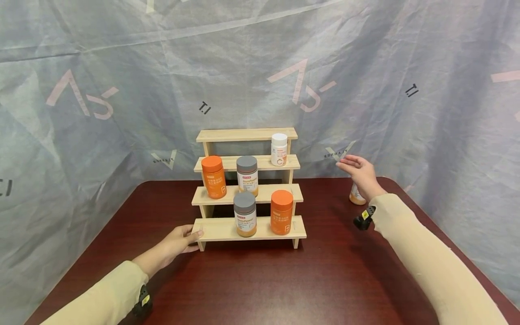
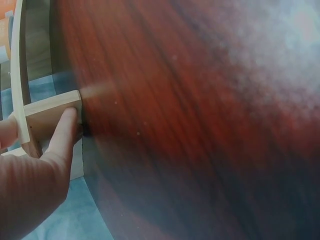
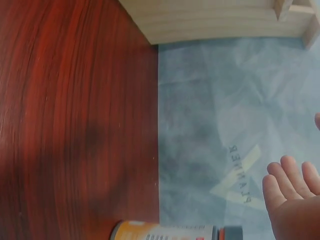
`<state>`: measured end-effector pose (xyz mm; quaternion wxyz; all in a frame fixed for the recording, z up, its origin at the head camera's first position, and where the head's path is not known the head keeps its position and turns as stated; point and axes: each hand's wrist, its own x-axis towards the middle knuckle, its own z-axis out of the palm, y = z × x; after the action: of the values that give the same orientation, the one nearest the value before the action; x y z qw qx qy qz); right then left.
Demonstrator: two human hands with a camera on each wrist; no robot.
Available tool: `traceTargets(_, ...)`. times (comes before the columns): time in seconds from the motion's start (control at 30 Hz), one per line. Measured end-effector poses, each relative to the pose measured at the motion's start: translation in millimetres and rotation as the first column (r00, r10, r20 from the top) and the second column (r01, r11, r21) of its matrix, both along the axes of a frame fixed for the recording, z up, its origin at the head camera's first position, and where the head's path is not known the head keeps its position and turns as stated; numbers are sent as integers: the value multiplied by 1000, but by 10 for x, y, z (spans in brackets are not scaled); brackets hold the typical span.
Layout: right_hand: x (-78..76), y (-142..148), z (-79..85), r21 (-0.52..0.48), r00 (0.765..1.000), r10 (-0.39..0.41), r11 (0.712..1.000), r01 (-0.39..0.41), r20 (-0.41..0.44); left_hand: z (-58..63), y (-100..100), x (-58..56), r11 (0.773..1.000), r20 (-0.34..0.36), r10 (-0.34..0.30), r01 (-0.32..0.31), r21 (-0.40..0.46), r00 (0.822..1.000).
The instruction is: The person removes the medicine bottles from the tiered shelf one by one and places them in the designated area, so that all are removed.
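Note:
My left hand [image 1: 178, 243] grips the left end of the lowest step of a wooden tiered shelf [image 1: 215, 229], thumb on top. In the left wrist view, a finger [image 2: 64, 131] lies along the shelf's leg [image 2: 50, 112]. To the right of the shelf, my right hand [image 1: 361, 175] is raised over the table with nothing in it, its fingers [image 3: 287, 177] extended. Partly hidden behind that hand stands a supplement jar [image 1: 357, 197]; the right wrist view shows its label [image 3: 167, 231] at the bottom edge.
The shelf bears two orange jars [image 1: 214, 178], two grey-lidded jars [image 1: 245, 219] and a small white bottle [image 1: 279, 151]. It stands on a dark red wooden table [image 1: 260, 284]. Grey printed fabric [image 1: 243, 67] hangs behind and at both sides.

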<state>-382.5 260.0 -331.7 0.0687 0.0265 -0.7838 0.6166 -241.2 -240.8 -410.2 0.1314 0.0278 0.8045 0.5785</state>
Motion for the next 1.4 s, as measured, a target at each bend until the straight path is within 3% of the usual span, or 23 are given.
traceTargets(0.27, 20, -167, 43, -38, 999, 42, 998, -42, -20, -1, 4, 9, 1000, 0, 20, -20, 1, 1000)
traceTargets(0.53, 32, -273, 63, -9, 997, 68, 998, -68, -36, -4, -11, 2, 1000, -2, 9, -9, -8, 1000)
traceTargets(0.83, 43, -468, 76, -100, 993, 103, 989, -108, -59, -23, -18, -2, 1000, -1, 7, -7, -4, 1000)
traceTargets(1.4, 59, -759, 150, -111, 981, 134, 982, -150, -140, 1, 5, 15, 1000, 0, 14, -14, 0, 1000)
